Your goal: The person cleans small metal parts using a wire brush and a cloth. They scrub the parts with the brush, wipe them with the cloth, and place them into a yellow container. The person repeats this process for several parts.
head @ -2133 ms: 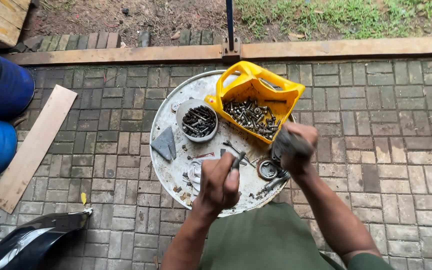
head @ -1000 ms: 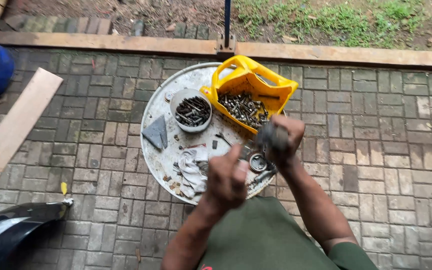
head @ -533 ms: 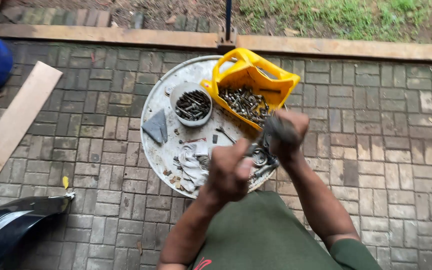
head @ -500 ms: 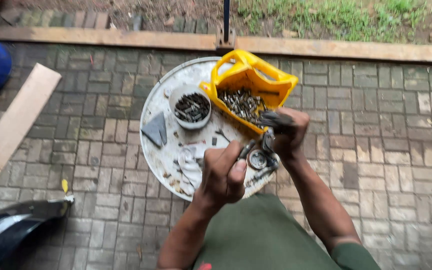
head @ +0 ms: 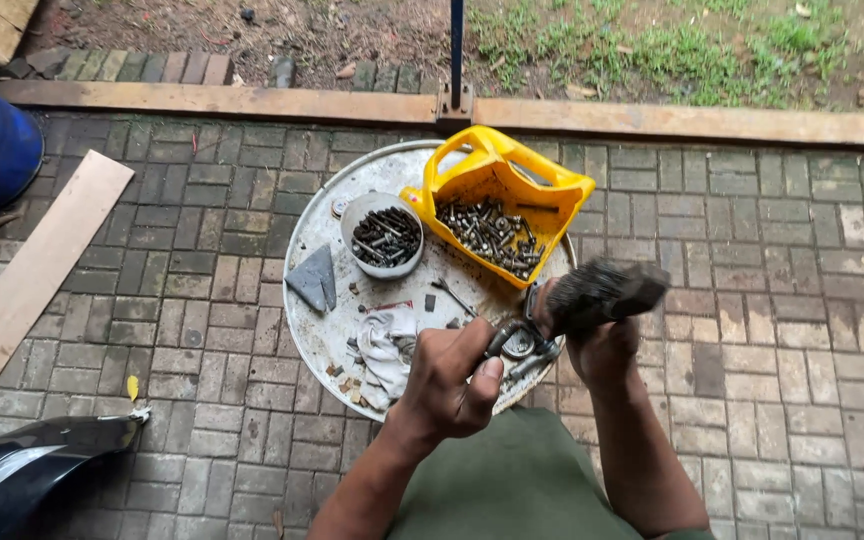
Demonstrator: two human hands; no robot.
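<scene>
Brush [head: 602, 292] is gripped in the right hand [head: 602, 345], bristles at nine o'clock toward the metal part [head: 504, 340] pinched by the left hand [head: 452, 385].

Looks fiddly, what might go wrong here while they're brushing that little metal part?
The left hand pinches a small metal part while the right hand works a dirty brush right against it; the part might slip and drop among the loose pieces on the round tray. The yellow container of bolts sits close to the brush, so a wide stroke may knock it.
</scene>
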